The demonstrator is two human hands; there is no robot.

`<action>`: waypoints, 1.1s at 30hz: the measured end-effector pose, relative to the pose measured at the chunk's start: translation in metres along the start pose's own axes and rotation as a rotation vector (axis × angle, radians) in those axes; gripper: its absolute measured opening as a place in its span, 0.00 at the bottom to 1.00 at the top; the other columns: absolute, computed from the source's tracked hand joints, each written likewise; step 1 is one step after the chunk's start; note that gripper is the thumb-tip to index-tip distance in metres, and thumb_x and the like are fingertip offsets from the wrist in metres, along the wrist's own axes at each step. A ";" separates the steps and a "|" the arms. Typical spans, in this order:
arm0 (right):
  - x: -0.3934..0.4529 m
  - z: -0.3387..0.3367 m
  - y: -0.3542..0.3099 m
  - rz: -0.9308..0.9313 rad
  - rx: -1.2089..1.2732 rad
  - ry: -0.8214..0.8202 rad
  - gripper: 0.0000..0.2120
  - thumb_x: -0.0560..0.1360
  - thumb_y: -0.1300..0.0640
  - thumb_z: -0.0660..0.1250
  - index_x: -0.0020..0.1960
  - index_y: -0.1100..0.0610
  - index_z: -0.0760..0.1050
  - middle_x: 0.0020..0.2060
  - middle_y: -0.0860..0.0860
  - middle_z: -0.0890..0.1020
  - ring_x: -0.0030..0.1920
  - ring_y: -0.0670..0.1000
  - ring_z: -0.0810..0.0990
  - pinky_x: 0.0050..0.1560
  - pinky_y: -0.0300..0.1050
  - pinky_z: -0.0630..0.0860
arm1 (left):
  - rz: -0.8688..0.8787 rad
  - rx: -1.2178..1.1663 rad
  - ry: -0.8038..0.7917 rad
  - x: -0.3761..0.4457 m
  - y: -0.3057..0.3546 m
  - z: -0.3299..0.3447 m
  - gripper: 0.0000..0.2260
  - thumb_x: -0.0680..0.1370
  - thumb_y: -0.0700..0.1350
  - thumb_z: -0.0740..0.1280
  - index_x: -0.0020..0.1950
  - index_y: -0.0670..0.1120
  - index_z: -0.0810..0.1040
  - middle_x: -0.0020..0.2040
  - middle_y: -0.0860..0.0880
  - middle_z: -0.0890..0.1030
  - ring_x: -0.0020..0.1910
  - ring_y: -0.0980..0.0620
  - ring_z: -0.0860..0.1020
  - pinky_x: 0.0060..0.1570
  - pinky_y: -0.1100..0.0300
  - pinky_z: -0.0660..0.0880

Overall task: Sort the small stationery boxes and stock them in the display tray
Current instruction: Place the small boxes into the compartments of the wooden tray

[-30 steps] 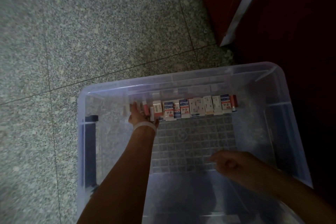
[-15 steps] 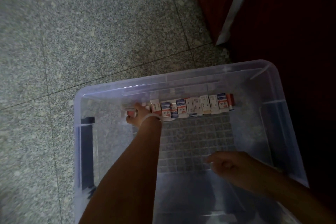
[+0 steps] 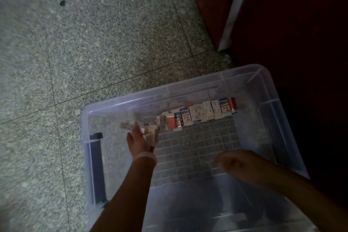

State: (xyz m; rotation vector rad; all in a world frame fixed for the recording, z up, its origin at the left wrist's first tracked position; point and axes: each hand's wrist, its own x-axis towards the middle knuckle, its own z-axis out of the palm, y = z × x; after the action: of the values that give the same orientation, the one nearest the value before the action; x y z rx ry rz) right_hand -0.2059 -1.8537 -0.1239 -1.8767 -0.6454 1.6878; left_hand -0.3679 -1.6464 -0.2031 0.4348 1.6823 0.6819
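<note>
Left hand (image 3: pixel 140 138): fingers curled round a few small boxes (image 3: pixel 150 133), held at the left end of the row, probably to extend it.
Row of boxes (image 3: pixel 199 114): upright along the far wall of the clear bin (image 3: pixel 282 137).
Right hand (image 3: pixel 233 164): loosely curled, holding nothing, hovering near the bin's right side.
Obscured: box labels blurred; count in the grip unclear.

Bin on the floor, lower right of the frame

A row of small boxes (image 3: pixel 203 114) lines the far wall inside the storage bin (image 3: pixel 282 118); the left hand (image 3: pixel 138 140), at the row's left end, holds a few boxes (image 3: pixel 150 133), and the right hand (image 3: pixel 235 164) hovers lower right, over the bin's bottom.
</note>
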 end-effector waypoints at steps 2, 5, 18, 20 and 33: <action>-0.005 -0.002 -0.014 0.007 0.030 0.007 0.09 0.75 0.63 0.66 0.45 0.49 0.76 0.43 0.44 0.80 0.41 0.38 0.77 0.41 0.25 0.72 | -0.019 0.012 -0.040 -0.015 0.003 -0.012 0.16 0.78 0.50 0.64 0.64 0.47 0.71 0.56 0.42 0.78 0.46 0.45 0.80 0.36 0.56 0.78; -0.016 -0.001 -0.045 -0.030 0.080 0.031 0.09 0.76 0.62 0.65 0.52 0.49 0.76 0.43 0.41 0.78 0.46 0.38 0.78 0.41 0.27 0.73 | -0.052 0.038 -0.148 -0.041 0.012 -0.027 0.19 0.78 0.52 0.63 0.67 0.47 0.71 0.60 0.40 0.78 0.47 0.46 0.80 0.30 0.59 0.78; -0.171 0.005 -0.186 -0.379 0.060 0.601 0.10 0.78 0.64 0.59 0.53 0.57 0.78 0.44 0.57 0.79 0.42 0.52 0.75 0.35 0.34 0.69 | 0.383 0.118 -0.925 -0.252 0.118 -0.029 0.31 0.69 0.58 0.69 0.63 0.38 0.72 0.44 0.44 0.80 0.42 0.48 0.80 0.39 0.60 0.78; -0.208 0.003 -0.191 -0.460 -0.031 0.704 0.11 0.77 0.63 0.62 0.57 0.57 0.78 0.49 0.56 0.81 0.45 0.49 0.76 0.41 0.34 0.70 | 0.462 0.160 -1.012 -0.296 0.121 -0.035 0.22 0.71 0.56 0.67 0.57 0.43 0.75 0.41 0.48 0.81 0.40 0.52 0.80 0.39 0.59 0.77; -0.447 0.003 -0.145 -0.756 0.209 0.913 0.02 0.76 0.64 0.65 0.48 0.62 0.76 0.31 0.46 0.76 0.27 0.37 0.74 0.30 0.27 0.69 | 0.544 0.395 -1.517 -0.535 0.059 -0.053 0.17 0.73 0.54 0.69 0.60 0.53 0.77 0.52 0.46 0.83 0.53 0.48 0.82 0.54 0.48 0.78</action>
State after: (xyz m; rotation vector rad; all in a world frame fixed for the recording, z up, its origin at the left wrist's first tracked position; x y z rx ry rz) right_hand -0.2563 -2.0411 0.3037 -1.6839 -0.6196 0.3366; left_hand -0.3056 -1.9442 0.2440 1.3027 0.2019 0.1911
